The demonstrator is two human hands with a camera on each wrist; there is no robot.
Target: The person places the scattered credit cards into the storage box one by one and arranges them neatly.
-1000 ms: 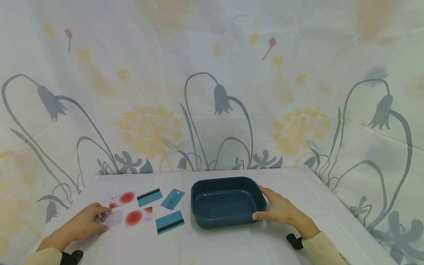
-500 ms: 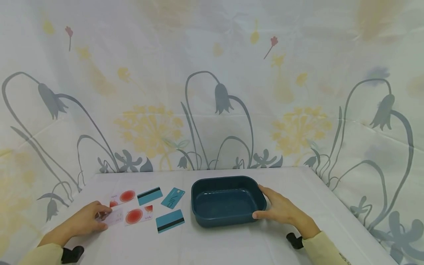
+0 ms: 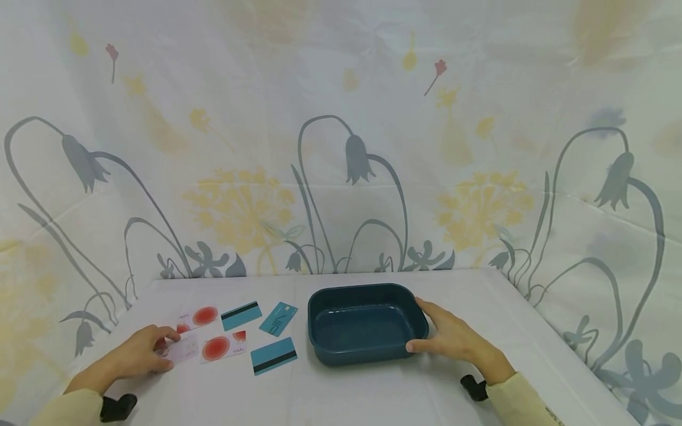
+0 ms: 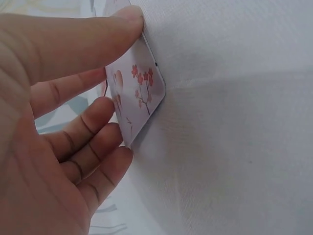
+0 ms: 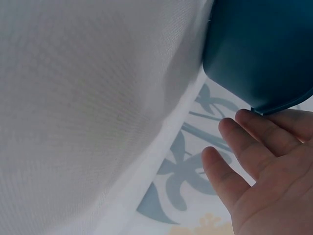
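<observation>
My left hand point(image 3: 130, 360) is at the left of the table, gripping a pale card point(image 3: 185, 349) by its edges. In the left wrist view the thumb lies on one edge of this card point(image 4: 131, 93), which shows small red blossoms, and fingertips meet the opposite edge. It is tilted against the cloth. At the centre right stands a dark teal rectangular dish point(image 3: 367, 358). My right hand point(image 3: 453, 334) holds its right end, thumb at the front corner and fingers at the back. In the right wrist view several fingers point(image 5: 239, 142) extend loosely below the dish point(image 5: 254, 54).
Two white cards with red circles, one nearer point(image 3: 222, 347) and one farther point(image 3: 198, 316), lie beside the left hand. Two striped blue cards, front point(image 3: 273, 356) and back point(image 3: 241, 316), and a blue VIP card point(image 3: 278, 319) lie left of the dish. A floral curtain point(image 3: 341, 148) hangs behind.
</observation>
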